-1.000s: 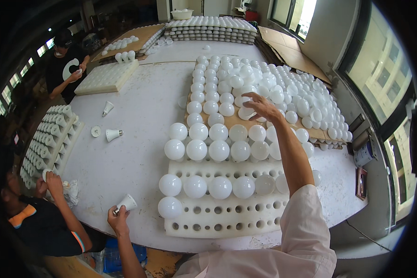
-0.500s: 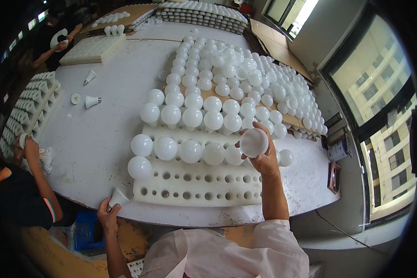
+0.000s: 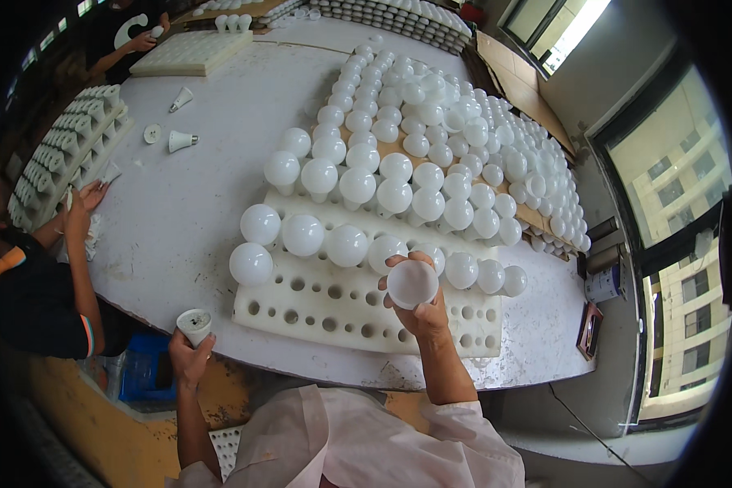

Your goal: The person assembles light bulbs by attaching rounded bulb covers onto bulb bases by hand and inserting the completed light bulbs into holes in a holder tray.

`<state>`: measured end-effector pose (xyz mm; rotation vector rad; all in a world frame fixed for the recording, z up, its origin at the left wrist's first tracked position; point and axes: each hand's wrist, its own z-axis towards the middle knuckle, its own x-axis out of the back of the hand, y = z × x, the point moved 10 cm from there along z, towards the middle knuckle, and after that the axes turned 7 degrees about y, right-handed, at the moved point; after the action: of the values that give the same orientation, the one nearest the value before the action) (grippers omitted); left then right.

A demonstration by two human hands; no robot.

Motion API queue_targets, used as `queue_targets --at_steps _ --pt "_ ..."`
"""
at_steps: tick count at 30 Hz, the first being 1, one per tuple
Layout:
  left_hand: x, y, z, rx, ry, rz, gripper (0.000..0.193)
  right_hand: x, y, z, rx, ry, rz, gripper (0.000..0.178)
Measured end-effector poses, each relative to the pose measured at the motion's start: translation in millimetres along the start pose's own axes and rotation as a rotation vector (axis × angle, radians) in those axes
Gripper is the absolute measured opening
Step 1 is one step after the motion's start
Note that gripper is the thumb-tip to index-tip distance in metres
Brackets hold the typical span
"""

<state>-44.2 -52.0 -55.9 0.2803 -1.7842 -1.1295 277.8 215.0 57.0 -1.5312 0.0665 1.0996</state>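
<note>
While my left grip (image 3: 190,358) holds a white lamp base (image 3: 193,324) by the near edge of the table (image 3: 154,252), its wide round end turned up toward my camera, my right grip (image 3: 423,313) holds a white round cover (image 3: 412,285) above the foam block (image 3: 342,321), fingers and thumb spread around its rim. From here I see the two pieces well apart, the base off to my left and the cover nearer the middle. Just beyond the cover a row of white bulbs (image 3: 302,234) stands on the block, one extra bulb (image 3: 250,264) sits before the row's left end, and lines of round holes show on the side closest to me. Farther off, more bulbs (image 3: 357,185) crowd together, and behind them I make out a heap of white domes (image 3: 455,122). Over to the left, two loose bases (image 3: 183,141) and a small round piece (image 3: 152,133) lie on the table, while a co-worker's hands (image 3: 77,215) are beside a packed batch of bases (image 3: 49,154)
</note>
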Motion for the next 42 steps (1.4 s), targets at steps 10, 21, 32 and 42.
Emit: queue_targets --at_steps 10,21,32,42 --pt "-94.7 163.8 -69.1 -0.294 -0.761 -0.834 0.063 -12.3 63.6 -14.1 -0.138 0.009 0.053 0.085" --pt "-139.0 175.5 -92.8 -0.092 -0.999 -0.854 0.050 -17.9 84.6 -28.5 -0.186 -0.017 0.120 0.083" --pt "-139.9 172.8 -93.1 -0.045 -1.041 -0.895 0.050 -14.4 88.2 -27.4 -0.213 -0.039 -0.006 0.083" --pt "-146.7 165.1 -95.2 -0.031 -1.084 -0.935 0.044 -13.7 88.8 -28.2 -0.217 -0.073 -0.075 0.083"
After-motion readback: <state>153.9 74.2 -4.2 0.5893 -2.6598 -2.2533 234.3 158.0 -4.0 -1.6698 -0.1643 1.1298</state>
